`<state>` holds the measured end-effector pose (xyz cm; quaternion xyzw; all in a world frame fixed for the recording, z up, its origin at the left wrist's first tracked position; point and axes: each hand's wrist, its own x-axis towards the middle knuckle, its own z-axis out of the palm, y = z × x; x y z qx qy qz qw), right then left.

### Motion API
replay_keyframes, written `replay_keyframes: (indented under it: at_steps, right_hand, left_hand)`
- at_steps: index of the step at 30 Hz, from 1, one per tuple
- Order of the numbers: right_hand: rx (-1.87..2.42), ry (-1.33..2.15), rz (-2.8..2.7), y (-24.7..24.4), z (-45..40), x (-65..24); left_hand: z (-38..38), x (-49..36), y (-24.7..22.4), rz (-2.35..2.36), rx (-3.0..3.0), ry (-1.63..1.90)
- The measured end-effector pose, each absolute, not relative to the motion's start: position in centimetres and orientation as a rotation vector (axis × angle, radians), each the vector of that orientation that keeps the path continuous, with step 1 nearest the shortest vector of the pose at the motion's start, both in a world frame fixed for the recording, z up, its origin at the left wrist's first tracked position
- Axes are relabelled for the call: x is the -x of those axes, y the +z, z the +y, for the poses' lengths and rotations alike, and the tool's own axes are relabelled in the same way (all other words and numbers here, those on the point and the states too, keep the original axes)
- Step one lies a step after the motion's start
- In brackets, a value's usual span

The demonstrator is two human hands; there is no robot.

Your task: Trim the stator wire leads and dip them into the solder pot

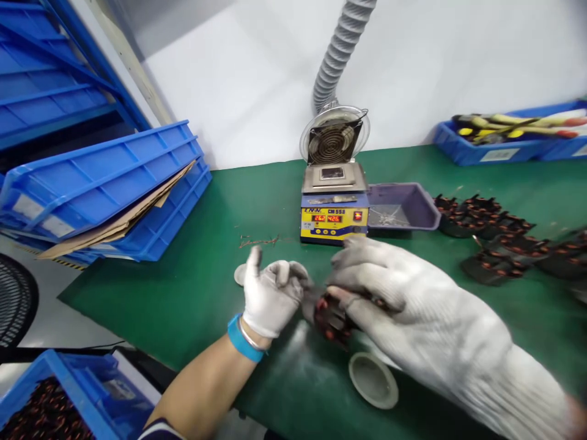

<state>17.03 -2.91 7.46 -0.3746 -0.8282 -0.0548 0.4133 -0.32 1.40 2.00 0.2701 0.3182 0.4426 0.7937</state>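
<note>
My right hand (389,293), in a soiled white glove, grips a black round part with copper-coloured bits (332,321) around its rim. Motion blurs the part. At its left side is my left hand (275,293), also gloved, with a blue band at the wrist. One finger of it sticks up while the others are bent, and the fingertips meet the blurred dark edge of the part. A pale round dish (373,380) sits on the table just below the right hand. Another pale round object (239,274) is partly hidden behind the left hand.
A solder pot (334,217) with lit red digits stands ahead, a fan and grey duct (342,55) behind it. Right of it are a purple tray (426,208) and several similar black parts (493,260). A tool bin (495,153) and blue crates (105,177) flank the green table (206,293).
</note>
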Motion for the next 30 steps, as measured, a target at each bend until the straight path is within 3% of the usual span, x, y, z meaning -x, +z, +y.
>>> replay_keyframes:
  at_steps: [6,13,19,26,30]
  right_hand:
    - [1.022,-0.105,-2.141,7.4,-3.6,-17.2]
    - [1.005,-0.461,-2.264,9.9,-3.6,-17.4]
    - [1.053,-0.375,-2.246,9.5,-3.6,-17.1]
    - [0.94,-0.345,-2.259,10.1,-3.6,-18.1]
    - [0.923,-0.361,-2.265,9.8,-3.4,-18.3]
  left_hand:
    - [0.0,-0.5,1.3,0.569,-0.526,0.506]
    - [0.6,-0.3,2.6,0.702,-0.359,1.189]
    - [0.0,-0.9,1.4,0.623,-0.573,0.529]
    - [0.6,-0.2,1.5,0.602,-0.475,1.072]
    - [0.5,-0.6,0.6,0.625,-0.493,0.785]
